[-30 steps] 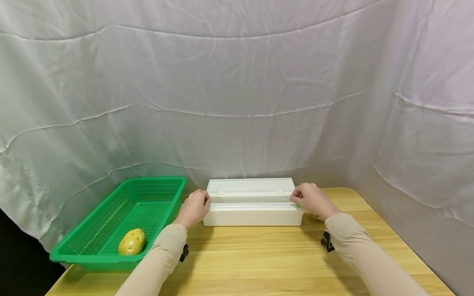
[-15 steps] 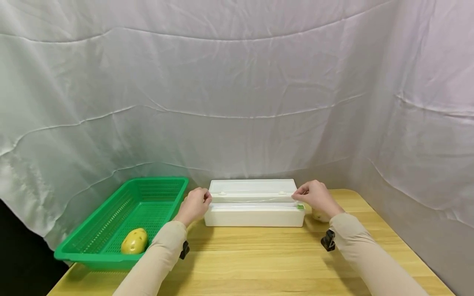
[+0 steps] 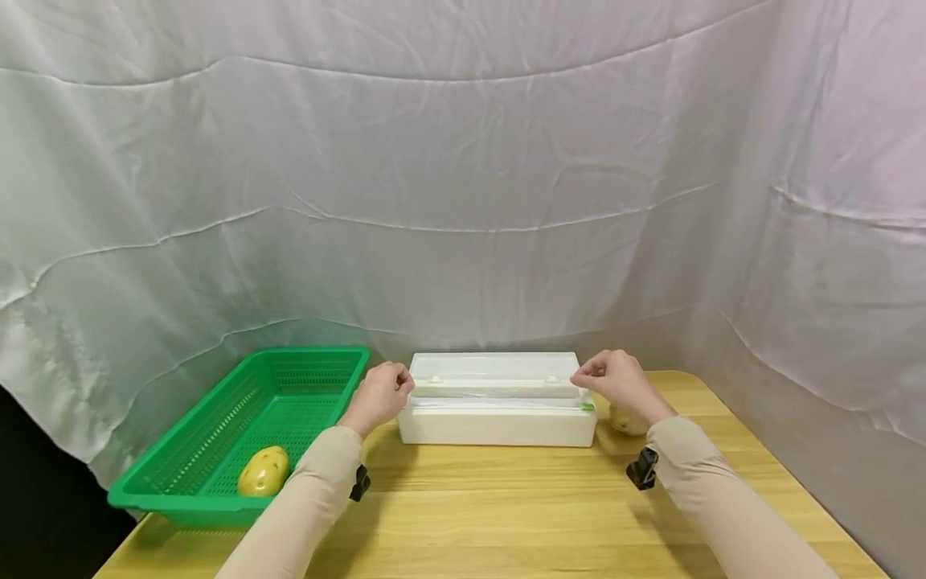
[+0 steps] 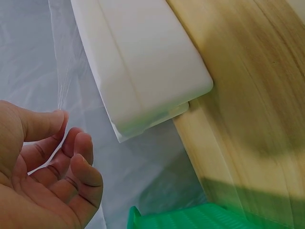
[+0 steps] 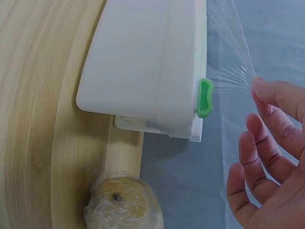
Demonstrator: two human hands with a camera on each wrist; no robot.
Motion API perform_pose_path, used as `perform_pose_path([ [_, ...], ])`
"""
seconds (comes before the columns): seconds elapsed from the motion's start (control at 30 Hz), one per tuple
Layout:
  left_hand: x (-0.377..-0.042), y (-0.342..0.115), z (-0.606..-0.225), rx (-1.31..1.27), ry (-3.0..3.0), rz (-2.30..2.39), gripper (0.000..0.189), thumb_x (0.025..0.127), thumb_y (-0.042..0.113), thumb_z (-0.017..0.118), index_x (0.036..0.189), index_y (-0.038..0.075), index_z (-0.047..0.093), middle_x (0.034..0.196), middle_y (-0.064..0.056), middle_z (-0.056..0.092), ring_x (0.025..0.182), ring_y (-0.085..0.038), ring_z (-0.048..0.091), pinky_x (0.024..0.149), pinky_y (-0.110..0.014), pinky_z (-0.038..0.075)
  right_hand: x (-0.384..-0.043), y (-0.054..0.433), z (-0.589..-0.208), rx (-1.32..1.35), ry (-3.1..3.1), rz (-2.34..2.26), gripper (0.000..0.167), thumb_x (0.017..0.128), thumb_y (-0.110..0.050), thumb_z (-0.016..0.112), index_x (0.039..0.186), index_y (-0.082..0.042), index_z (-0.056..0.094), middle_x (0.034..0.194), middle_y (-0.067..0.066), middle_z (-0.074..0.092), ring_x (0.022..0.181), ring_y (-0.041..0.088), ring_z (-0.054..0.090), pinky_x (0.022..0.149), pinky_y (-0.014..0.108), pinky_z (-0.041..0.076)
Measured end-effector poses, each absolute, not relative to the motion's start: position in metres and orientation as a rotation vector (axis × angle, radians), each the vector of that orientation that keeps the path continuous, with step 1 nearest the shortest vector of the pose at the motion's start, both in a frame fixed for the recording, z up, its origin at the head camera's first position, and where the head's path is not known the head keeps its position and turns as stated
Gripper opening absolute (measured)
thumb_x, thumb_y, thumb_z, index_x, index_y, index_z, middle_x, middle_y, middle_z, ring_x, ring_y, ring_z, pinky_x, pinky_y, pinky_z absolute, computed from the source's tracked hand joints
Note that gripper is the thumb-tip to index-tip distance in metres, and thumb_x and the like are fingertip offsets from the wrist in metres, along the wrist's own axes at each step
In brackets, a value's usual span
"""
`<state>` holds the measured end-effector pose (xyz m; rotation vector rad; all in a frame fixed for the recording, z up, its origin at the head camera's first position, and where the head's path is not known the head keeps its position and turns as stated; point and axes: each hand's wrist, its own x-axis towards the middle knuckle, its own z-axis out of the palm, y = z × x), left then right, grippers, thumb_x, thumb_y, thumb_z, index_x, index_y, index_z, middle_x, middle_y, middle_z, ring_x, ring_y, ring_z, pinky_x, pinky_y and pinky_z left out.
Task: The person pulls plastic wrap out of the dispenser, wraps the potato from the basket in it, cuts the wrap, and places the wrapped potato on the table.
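A white cling film dispenser [image 3: 496, 426] stands at the back of the table with its lid [image 3: 499, 366] raised. My left hand [image 3: 382, 396] pinches one corner of clear cling film [image 4: 64, 81] between thumb and forefinger, just left of the dispenser. At the other end my right hand [image 3: 620, 386] pinches the opposite corner, and the cling film [image 5: 238, 57] fans into creases toward its fingertips. Both hands are a little above the box. A green slider [image 5: 205, 98] sits on the dispenser's right end. The film's middle is hard to make out in the head view.
On the left stands a green basket [image 3: 195, 503] with a yellow potato [image 3: 264, 471] inside. A potato wrapped in film [image 5: 123, 202] lies right of the dispenser, partly behind my right wrist. A grey curtain [image 3: 463, 241] hangs behind the wooden table [image 3: 499, 515].
Both hands have risen slightly, the right one more, lifting the film's edge off the dispenser. The wrapped potato and green slider have come further into sight.
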<state>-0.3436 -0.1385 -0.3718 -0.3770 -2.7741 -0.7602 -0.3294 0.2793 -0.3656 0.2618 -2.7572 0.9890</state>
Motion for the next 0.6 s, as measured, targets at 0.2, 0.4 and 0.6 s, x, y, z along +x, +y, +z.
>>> perform_pose_path([
  [0.2, -0.344, -0.139, -0.368, -0.376, -2.758, -0.762, 0.013, 0.104, 0.011, 0.067, 0.092, 0.008, 0.071, 0.095, -0.009, 0.066, 0.085, -0.023, 0.059, 0.077, -0.042, 0.053, -0.329, 0.279, -0.362, 0.261, -2.732, 0.987, 0.021, 0.099, -0.029, 0.078, 0.101, -0.009, 0.082, 0.115, 0.017, 0.076, 0.106, 0.031, 0.069, 0.094, 0.051, 0.056],
  [0.4, -0.345, -0.138, -0.365, -0.384, -2.756, -0.76, 0.013, 0.104, 0.012, 0.067, 0.093, 0.009, 0.072, 0.097, -0.009, 0.067, 0.088, -0.023, 0.06, 0.081, -0.043, 0.054, -0.329, 0.278, -0.356, 0.256, -2.715, 0.986, 0.023, 0.099, -0.029, 0.078, 0.102, -0.007, 0.082, 0.119, 0.02, 0.075, 0.111, 0.036, 0.07, 0.099, 0.057, 0.056],
  [0.6, -0.345, -0.138, -0.359, -0.398, -2.771, -0.786, 0.014, 0.107, 0.013, 0.065, 0.1, 0.005, 0.073, 0.099, -0.011, 0.067, 0.086, -0.023, 0.059, 0.077, -0.04, 0.053, -0.331, 0.279, -0.353, 0.242, -2.698, 0.991, 0.024, 0.1, -0.03, 0.077, 0.104, -0.007, 0.082, 0.12, 0.02, 0.075, 0.112, 0.037, 0.07, 0.1, 0.057, 0.056],
])
